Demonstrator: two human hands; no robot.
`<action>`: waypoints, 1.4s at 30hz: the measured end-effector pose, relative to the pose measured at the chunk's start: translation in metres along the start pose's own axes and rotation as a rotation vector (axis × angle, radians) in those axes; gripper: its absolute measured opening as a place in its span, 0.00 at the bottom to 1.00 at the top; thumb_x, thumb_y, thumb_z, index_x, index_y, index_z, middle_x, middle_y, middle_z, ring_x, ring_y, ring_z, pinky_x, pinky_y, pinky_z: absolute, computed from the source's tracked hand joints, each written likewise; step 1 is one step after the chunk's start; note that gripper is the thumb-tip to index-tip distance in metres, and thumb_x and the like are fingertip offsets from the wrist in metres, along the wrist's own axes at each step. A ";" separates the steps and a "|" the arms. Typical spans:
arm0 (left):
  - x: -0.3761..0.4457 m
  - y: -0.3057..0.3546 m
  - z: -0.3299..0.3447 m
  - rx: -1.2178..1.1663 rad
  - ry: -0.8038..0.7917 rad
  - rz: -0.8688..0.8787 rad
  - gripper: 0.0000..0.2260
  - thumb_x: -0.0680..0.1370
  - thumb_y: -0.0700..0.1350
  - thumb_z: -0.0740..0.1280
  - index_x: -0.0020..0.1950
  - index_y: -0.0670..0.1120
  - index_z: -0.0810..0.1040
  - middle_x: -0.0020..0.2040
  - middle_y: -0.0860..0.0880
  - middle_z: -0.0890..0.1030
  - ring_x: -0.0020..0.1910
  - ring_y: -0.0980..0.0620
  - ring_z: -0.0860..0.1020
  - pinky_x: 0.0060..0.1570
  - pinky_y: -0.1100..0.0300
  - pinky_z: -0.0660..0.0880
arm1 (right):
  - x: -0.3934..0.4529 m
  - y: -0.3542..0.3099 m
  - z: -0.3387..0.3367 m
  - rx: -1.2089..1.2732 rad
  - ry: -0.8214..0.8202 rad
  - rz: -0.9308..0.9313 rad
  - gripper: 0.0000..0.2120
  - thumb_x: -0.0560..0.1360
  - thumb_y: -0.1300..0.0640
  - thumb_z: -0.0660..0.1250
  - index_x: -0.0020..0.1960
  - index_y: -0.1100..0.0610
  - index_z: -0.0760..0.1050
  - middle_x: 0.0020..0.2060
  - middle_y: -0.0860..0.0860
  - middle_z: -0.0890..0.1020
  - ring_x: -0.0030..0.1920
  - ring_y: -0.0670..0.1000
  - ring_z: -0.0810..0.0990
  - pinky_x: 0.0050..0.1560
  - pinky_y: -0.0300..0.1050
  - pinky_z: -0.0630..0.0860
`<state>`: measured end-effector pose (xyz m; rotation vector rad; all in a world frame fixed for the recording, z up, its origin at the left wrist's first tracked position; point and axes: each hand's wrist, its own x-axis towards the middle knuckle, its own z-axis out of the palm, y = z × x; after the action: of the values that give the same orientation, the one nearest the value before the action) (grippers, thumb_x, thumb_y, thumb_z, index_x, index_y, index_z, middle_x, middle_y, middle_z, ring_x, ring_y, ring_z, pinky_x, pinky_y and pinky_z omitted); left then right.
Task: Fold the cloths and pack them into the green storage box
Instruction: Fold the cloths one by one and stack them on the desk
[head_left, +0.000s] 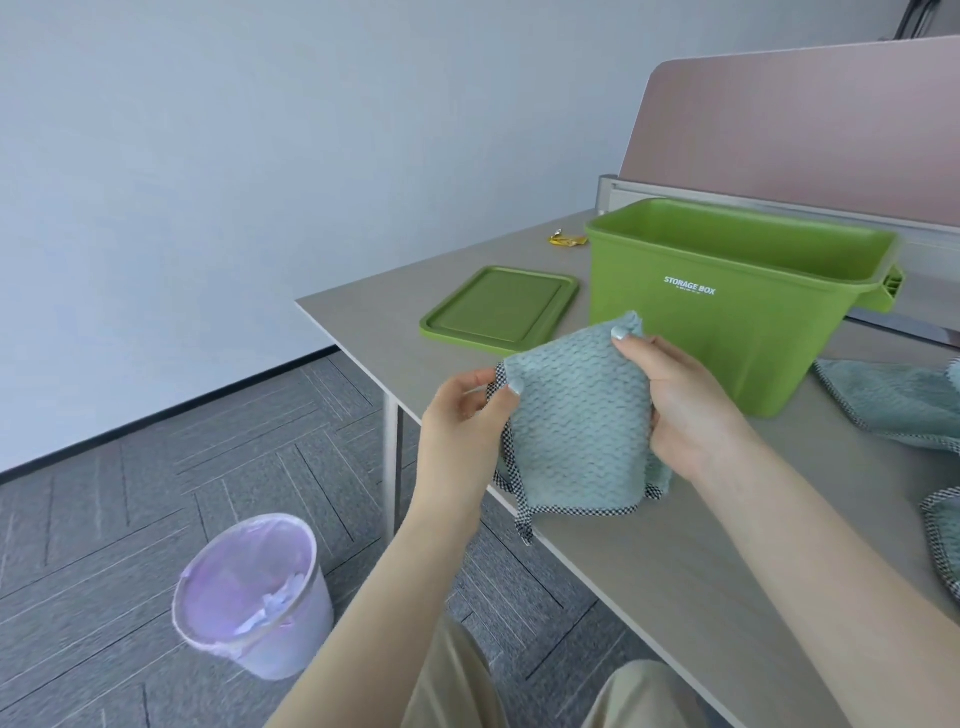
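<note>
Folded cloth held before the box

Both hands' fingers (631, 340) pinch a pale teal waffle-textured cloth (576, 431); the open green plastic storage box (727, 306) stands just beyond them.

a single wide-angle view from the person's head, looking forward and down across the table (675, 571) corner, close over the left hand (462, 421) and right hand (675, 410), with floor and wall to the left, partition beyond
</note>
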<state>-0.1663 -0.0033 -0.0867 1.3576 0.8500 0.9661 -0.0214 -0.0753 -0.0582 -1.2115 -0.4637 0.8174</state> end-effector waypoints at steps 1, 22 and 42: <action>0.003 0.001 0.000 -0.020 -0.025 -0.041 0.03 0.74 0.46 0.69 0.46 0.49 0.79 0.45 0.50 0.83 0.45 0.51 0.79 0.48 0.56 0.74 | 0.000 0.000 0.000 -0.011 0.002 -0.006 0.08 0.75 0.54 0.66 0.38 0.54 0.72 0.36 0.48 0.82 0.36 0.46 0.81 0.37 0.42 0.76; 0.044 0.043 -0.009 -0.143 0.100 0.046 0.13 0.77 0.41 0.64 0.33 0.47 0.68 0.32 0.50 0.70 0.33 0.53 0.68 0.35 0.59 0.66 | -0.008 0.014 -0.002 -0.258 -0.580 0.036 0.14 0.69 0.64 0.71 0.52 0.52 0.77 0.46 0.44 0.85 0.47 0.43 0.83 0.45 0.35 0.79; 0.027 0.044 -0.023 -0.180 -0.183 0.161 0.17 0.77 0.33 0.62 0.60 0.51 0.69 0.37 0.49 0.79 0.36 0.53 0.76 0.39 0.61 0.74 | -0.002 0.001 -0.001 -0.045 -0.396 0.086 0.18 0.73 0.43 0.58 0.55 0.54 0.77 0.49 0.49 0.84 0.47 0.46 0.83 0.49 0.44 0.78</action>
<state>-0.1800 0.0292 -0.0425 1.3498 0.5096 0.9989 -0.0226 -0.0775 -0.0590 -1.1172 -0.7580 1.1327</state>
